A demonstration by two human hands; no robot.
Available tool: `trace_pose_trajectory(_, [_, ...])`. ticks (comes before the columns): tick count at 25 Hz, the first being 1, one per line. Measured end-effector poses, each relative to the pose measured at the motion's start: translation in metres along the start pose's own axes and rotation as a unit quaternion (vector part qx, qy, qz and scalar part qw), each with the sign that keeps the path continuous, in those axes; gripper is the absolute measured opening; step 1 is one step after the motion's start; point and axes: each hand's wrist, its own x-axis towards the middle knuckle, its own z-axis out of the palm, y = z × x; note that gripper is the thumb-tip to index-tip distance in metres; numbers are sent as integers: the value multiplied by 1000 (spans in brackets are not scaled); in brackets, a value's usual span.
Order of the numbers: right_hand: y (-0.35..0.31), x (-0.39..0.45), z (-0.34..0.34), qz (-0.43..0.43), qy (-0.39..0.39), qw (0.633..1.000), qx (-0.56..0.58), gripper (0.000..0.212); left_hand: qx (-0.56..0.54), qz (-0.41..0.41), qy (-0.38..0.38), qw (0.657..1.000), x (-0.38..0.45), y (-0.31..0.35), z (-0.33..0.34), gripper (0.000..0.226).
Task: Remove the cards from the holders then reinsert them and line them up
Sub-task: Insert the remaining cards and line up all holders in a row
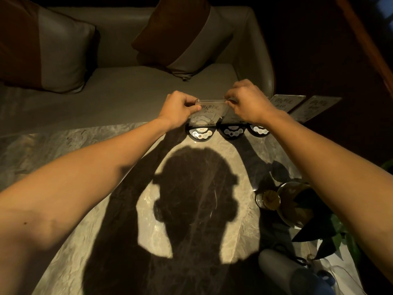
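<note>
Both hands pinched the top corners of one clear card — the left hand at its left corner, the right hand at its right, fingers curled onto the edge. The card stood over the leftmost holder at the far edge of the bench; whether it sat in the slot I could not tell. An uneven pull might have jammed it or tipped the light base, knocking the neighbouring holder. Two more cards lay just right. Printing showed reversed — only "02" seemed legible.
</note>
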Motion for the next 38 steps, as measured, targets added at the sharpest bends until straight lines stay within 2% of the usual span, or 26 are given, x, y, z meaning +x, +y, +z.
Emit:
trace_pose_trajectory(8, [1,-2,3,11,22,1000,5,25,25,16,-7,1000,1,3,3,11])
trace_pose_trajectory(18, [-2,0,6,5,16,999,27,25,27,-13,21,999,1,-2,2,12])
trace_pose_trajectory(22, [-2,-3,8,34,-12,999,36,37,28,-12,13,999,-4,3,2,16])
trace_pose_trajectory(24, [-6,-9,10,90,31,991,91,45,32,-15,10,999,-4,6,0,33])
trace_pose_trajectory(25, [-11,-14,14,135,87,978,133,44,23,-20,6,1000,-3,9,-2,43])
trace_pose_trajectory(26, [-19,-21,19,189,152,954,178,40,10,-25,6,1000,-2,11,-3,48])
trace_pose_trajectory(28, [-40,-34,36,299,243,880,279,29,-41,-44,-3,998,1,13,-4,54])
trace_pose_trajectory(30, [-60,-41,62,402,236,780,418,25,-88,-68,-17,994,1,8,-3,58])
trace_pose_trajectory(31, [-68,-45,77,437,216,710,509,24,-108,-91,-23,990,-1,2,0,60])
trace_pose_trajectory(33, [-76,-52,100,459,179,535,686,18,-155,-150,-12,976,-4,-9,5,58])
trace_pose_trajectory(34, [-76,-58,111,453,161,470,740,20,-190,-189,3,963,-6,-18,10,50])
trace_pose_trajectory(35, [-74,-62,123,440,143,441,769,24,-231,-235,19,944,-8,-25,13,36])
trace_pose_trajectory(37, [-69,-70,145,435,113,449,772,19,-291,-320,3,902,-16,-33,21,13])
trace_pose_trajectory(38, [-69,-71,154,443,98,455,766,13,-257,-329,-21,908,-22,-41,29,9])
